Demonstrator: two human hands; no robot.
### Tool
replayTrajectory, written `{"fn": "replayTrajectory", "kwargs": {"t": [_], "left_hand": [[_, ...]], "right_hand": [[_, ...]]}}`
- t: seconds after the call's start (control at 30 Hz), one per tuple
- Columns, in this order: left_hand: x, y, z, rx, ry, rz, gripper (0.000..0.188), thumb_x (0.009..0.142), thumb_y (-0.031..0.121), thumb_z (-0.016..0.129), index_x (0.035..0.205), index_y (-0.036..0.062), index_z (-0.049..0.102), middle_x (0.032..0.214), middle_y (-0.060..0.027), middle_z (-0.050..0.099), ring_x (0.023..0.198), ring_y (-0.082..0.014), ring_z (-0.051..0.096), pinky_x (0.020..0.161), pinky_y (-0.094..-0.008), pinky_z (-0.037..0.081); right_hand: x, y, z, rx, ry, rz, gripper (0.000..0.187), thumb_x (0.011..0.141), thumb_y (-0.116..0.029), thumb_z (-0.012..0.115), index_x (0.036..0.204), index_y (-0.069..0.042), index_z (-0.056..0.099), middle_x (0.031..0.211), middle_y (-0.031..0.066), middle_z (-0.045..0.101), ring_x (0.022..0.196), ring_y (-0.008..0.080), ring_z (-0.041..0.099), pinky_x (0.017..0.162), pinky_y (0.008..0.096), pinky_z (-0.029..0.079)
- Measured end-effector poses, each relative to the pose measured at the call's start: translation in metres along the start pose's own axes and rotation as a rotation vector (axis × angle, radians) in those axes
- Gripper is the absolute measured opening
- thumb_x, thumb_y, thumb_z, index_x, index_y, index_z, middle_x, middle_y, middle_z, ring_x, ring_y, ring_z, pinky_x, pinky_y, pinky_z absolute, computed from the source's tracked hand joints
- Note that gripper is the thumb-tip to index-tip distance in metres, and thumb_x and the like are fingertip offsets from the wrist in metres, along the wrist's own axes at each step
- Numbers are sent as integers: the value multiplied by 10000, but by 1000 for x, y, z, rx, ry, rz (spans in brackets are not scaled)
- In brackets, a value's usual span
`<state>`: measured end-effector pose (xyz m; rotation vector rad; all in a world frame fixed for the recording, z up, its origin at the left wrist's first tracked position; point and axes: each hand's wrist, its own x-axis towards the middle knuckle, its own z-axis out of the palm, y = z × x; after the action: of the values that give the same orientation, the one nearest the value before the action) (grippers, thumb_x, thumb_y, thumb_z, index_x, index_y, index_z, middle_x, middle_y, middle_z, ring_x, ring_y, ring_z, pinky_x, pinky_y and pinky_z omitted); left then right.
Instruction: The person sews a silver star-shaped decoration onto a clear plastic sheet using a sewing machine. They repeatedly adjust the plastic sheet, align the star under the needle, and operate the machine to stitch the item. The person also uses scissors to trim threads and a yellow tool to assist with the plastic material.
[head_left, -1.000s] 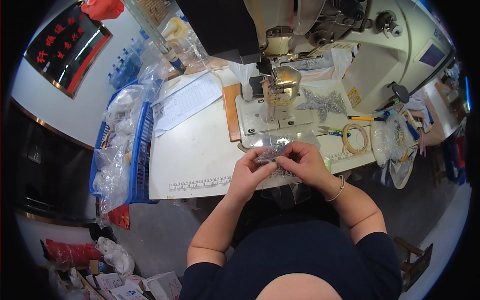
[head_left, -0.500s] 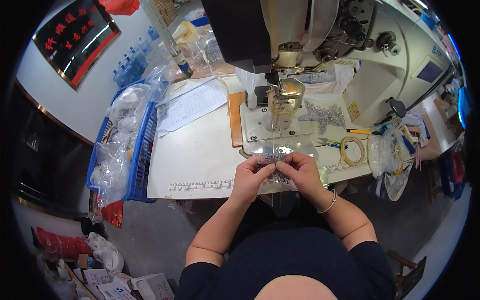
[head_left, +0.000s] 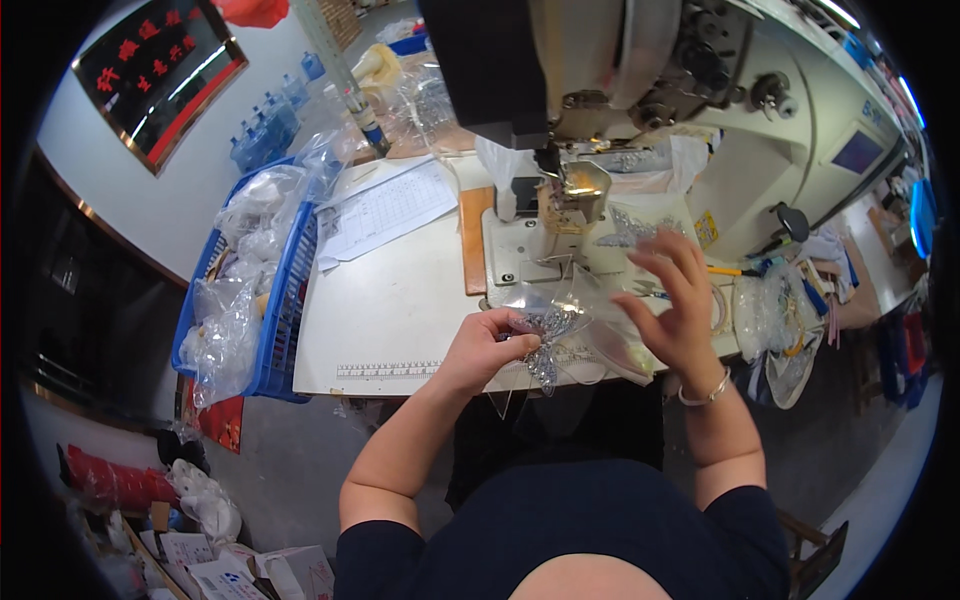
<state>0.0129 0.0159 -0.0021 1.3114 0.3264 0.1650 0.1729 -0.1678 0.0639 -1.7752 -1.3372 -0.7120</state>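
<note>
My left hand [head_left: 485, 350] pinches a silver, glittery butterfly-shaped appliqué [head_left: 543, 372] between thumb and fingers, at the front edge of the sewing table. Clear plastic film [head_left: 615, 345] spreads around the piece and to its right. Lifted off to the right, my right hand [head_left: 680, 305] has its fingers apart and holds nothing that I can see; it is slightly blurred. Straight ahead stands a sewing machine [head_left: 600, 60], its needle area above the metal plate [head_left: 510, 250]. Another silver glittery piece [head_left: 630, 228] lies beyond my right hand, partly hidden by it.
To the left stands a blue basket [head_left: 300, 290] of plastic-wrapped items, beside a printed sheet [head_left: 390, 210]. A ruler strip [head_left: 390, 370] runs along the table's front edge. At the right are a yellow pen [head_left: 735, 271], a tape roll [head_left: 718, 305] and clear bags [head_left: 762, 310].
My right hand has let go of the glittery piece and moved up and to the right, opening its fingers. More of the appliqué and film now shows; my left hand still holds it.
</note>
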Motion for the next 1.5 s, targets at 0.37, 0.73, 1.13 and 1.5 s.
{"fn": "replayTrajectory", "kwargs": {"t": [0.37,0.73,1.13,1.5], "left_hand": [[1,7,7,-86,-110,-115,135,776,61,664,889,0,622,799,-17,610,716,-76,538,667,-218,439],[-7,-18,46,-140,238,275,102,846,40,601,940,-2,603,854,-37,627,769,-73,567,712,-220,469],[-11,-41,42,-254,288,238,128,832,23,604,950,-22,581,868,-42,612,772,-80,549,731,-232,452],[-13,-42,41,-250,315,217,87,832,14,599,913,-10,578,841,-36,607,750,-81,547,707,-225,450]], "right_hand": [[11,15,23,508,-620,421,503,679,-277,778,1061,-10,586,830,101,614,904,248,576,833,318,431],[-48,-29,41,1026,-490,794,196,770,-136,729,837,3,607,713,2,595,641,41,517,560,206,426],[-41,-14,48,1267,-463,979,231,907,-212,574,868,9,627,750,36,632,674,95,586,639,243,483],[-45,-16,60,1212,-444,979,240,907,-221,577,870,11,624,720,35,624,643,91,582,613,231,480]]}}
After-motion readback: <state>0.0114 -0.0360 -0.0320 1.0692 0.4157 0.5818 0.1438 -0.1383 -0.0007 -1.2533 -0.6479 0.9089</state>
